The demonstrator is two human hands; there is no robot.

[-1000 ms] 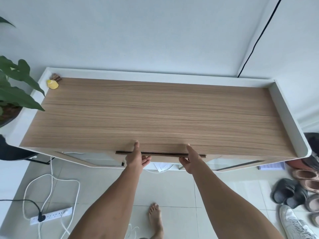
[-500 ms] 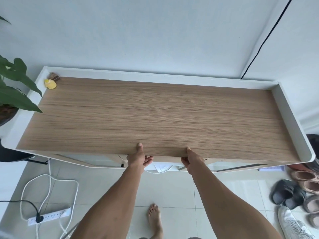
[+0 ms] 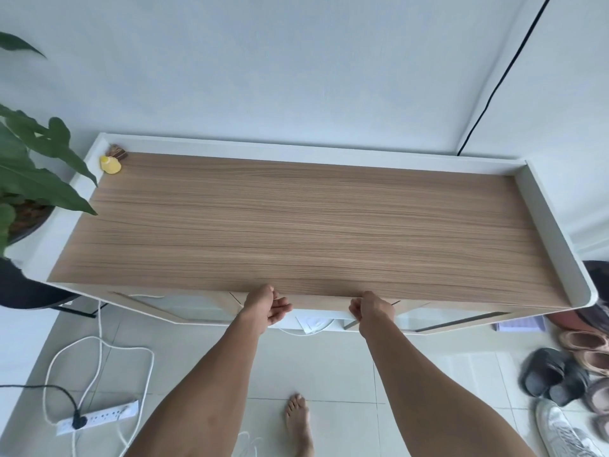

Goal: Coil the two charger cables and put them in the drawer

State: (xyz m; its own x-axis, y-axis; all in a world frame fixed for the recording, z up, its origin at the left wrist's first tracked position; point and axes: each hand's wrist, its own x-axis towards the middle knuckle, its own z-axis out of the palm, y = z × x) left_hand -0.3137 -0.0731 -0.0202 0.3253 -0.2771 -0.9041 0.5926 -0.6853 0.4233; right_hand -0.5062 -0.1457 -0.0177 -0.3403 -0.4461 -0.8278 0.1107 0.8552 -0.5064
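Note:
The drawer sits pushed in under the front edge of the wooden cabinet top; only a thin strip of its front shows between my hands. My left hand is at that edge with loosely curled fingers and nothing in it. My right hand is curled against the edge farther right, and its fingertips are hidden underneath. No charger cable lies on the cabinet top. A thin white cable hangs below the drawer beside some paper.
A yellow object sits in the back left corner of the top. A potted plant stands at the left. On the floor are a power strip with white cord, my bare foot, and several shoes at the right.
The drawer has slid in; its dark handle strip, visible a second ago, is now hidden under the top. Both hands have dropped slightly from the edge, thumbs off the top.

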